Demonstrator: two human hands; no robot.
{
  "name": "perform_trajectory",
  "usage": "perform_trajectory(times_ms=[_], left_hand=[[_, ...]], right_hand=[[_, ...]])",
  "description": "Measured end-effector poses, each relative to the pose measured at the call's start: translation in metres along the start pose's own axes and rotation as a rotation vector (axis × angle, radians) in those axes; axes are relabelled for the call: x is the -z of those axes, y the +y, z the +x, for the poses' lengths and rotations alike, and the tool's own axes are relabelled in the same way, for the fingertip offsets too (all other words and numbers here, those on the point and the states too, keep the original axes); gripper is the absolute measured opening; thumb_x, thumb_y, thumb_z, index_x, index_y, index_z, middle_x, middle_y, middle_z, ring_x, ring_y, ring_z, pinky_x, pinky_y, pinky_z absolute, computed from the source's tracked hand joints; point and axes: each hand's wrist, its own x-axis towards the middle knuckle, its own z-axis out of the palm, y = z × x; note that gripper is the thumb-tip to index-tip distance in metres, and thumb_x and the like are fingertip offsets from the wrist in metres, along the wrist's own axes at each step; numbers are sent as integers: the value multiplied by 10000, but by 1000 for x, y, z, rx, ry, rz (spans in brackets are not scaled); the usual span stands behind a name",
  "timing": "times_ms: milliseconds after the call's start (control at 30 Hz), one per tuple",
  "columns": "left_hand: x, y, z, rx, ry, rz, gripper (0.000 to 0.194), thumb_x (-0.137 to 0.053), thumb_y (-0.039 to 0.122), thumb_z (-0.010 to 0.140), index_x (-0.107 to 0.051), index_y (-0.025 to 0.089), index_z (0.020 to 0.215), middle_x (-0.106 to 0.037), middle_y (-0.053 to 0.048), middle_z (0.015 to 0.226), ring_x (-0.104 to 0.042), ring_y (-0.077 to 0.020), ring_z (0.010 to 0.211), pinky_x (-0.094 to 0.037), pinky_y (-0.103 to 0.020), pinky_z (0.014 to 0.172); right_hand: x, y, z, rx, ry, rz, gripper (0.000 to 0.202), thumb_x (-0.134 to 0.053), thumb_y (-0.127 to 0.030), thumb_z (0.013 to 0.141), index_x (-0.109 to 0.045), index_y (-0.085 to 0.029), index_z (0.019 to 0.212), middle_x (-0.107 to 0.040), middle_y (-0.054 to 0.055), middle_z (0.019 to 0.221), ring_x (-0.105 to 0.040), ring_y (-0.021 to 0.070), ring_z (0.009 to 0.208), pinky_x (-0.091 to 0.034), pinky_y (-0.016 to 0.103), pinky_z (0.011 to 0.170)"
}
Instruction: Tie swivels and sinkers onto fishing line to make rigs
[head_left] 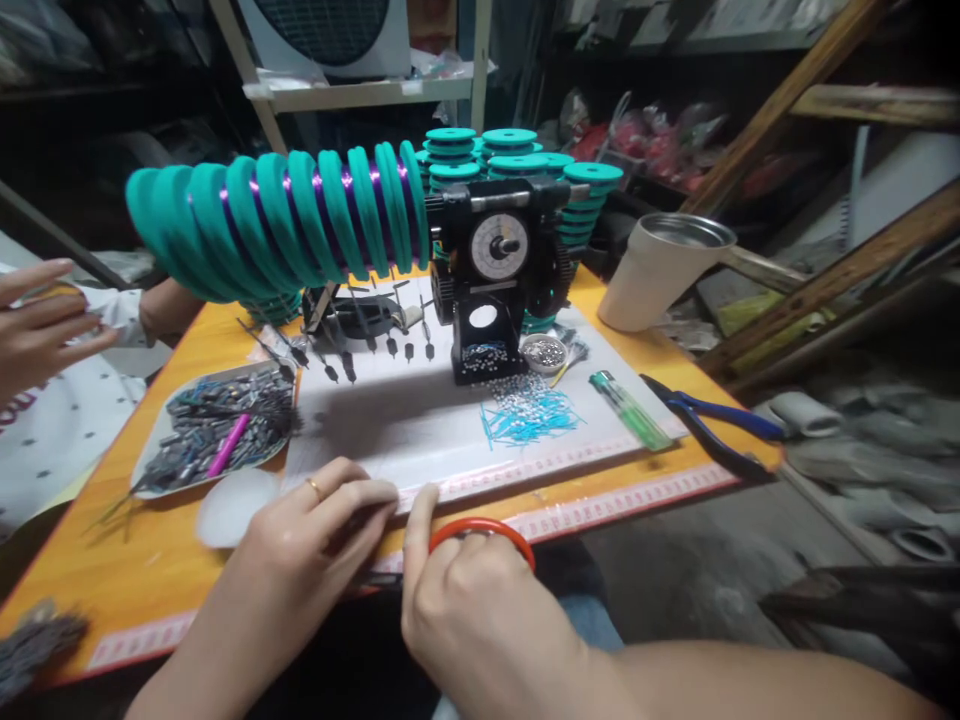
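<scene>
My left hand point(322, 530), with a ring on one finger, is closed at the front edge of the white board point(375, 430), thumb and fingers together; anything between them is hidden. Beside it my right hand point(465, 590) is wrapped round red-handled scissors point(517, 535), its index finger stretched to the board's edge. Blue short pieces point(529, 415) and small silvery beads lie on the board beyond my right hand. Behind them stands a black winding device point(491, 260) with a dial and a row of teal spools point(277, 215); small dark weights hang below the spools.
A tray of dark metal parts point(225, 420) and a white dish point(236, 505) stand left. Right are a green lighter point(630, 410), blue-handled pliers point(712, 420) and a pale cup point(660, 270). Another person's hand point(45, 325) shows at the far left.
</scene>
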Motion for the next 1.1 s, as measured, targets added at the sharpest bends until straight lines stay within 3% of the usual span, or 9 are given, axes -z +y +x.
perform_trajectory(times_ms=[167, 400, 833, 967, 1033, 1100], left_hand=[[0, -1, -1, 17, -4, -6, 128, -590, 147, 955, -629, 236, 1038, -596, 17, 941, -626, -77, 788, -469, -158, 710], [-1, 2, 2, 44, 13, -27, 114, -575, 126, 950, -647, 209, 984, -589, 9, 890, -608, -76, 742, -458, -158, 667], [-5, 4, 4, 100, 27, 14, 121, -571, 111, 919, -661, 190, 899, -626, -6, 837, -600, -119, 683, -423, -218, 584], [-7, 7, 2, 135, 54, 35, 111, -578, 133, 917, -656, 197, 872, -627, -11, 830, -587, -144, 680, -433, -264, 620], [-9, 13, 0, 128, 128, 36, 100, -586, 132, 915, -650, 205, 889, -630, -10, 827, -580, -156, 714, -433, -282, 659], [-12, 21, -4, 94, 254, 39, 109, -611, 116, 902, -638, 222, 905, -651, -4, 835, -591, -180, 827, -434, -327, 792]], right_hand=[[-2, 2, 2, 38, -16, 48, 471, -516, -127, 831, -630, 141, 1201, -569, 75, 460, -486, 179, 318, -345, 250, 306], [-2, 9, -10, 13, 62, 15, 537, -517, -53, 717, -648, 97, 1216, -555, 51, 474, -526, 192, 343, -396, 263, 320], [-15, 9, -16, -51, 67, 28, 556, -601, -80, 723, -637, 56, 1261, -587, 43, 493, -571, 194, 386, -375, 272, 371], [-17, 20, -19, -61, 60, 215, 513, -702, -89, 756, -635, 7, 1255, -654, 29, 534, -624, 192, 429, -363, 273, 404], [-21, 22, -25, -131, 57, 456, 399, -755, -212, 818, -659, -62, 1175, -698, 24, 597, -676, 197, 509, -398, 268, 456], [-25, 18, -33, -218, 8, 734, 327, -742, -410, 870, -663, -130, 1020, -717, 18, 641, -699, 198, 568, -423, 260, 509]])
